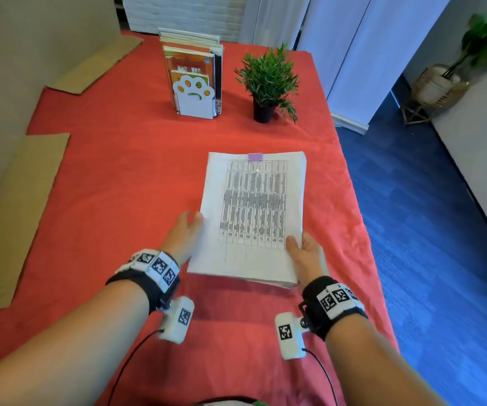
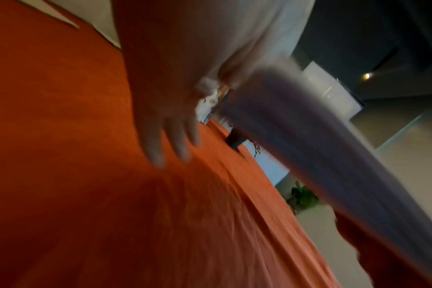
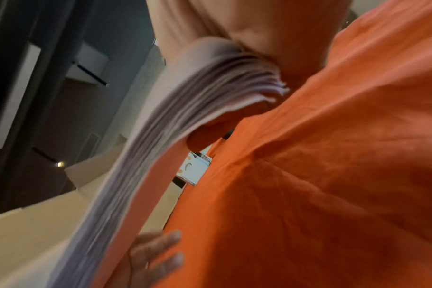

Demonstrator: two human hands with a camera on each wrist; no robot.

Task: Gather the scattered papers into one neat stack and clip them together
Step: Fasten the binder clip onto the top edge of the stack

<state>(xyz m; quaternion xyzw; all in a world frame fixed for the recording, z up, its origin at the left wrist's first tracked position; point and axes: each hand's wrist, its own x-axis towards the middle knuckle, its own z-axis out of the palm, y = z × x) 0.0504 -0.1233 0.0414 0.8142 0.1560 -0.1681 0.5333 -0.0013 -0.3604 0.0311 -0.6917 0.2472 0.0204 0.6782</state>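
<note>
Stack [image 1: 251,218] lifted, clipped | right hand [image 1: 305,254] pinches corner | left hand [image 1: 185,232] flat-fingered beside edge | right wrist: fanned sheets

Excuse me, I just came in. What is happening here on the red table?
A person holds a paper stack over the red tablecloth. The right hand grips its near right corner, thumb on top. The left hand rests flat against the left edge with straight fingers. A purple clip already sits on the far edge, so the stack looks gathered and clipped. A book holder and potted plant stand behind.
</note>
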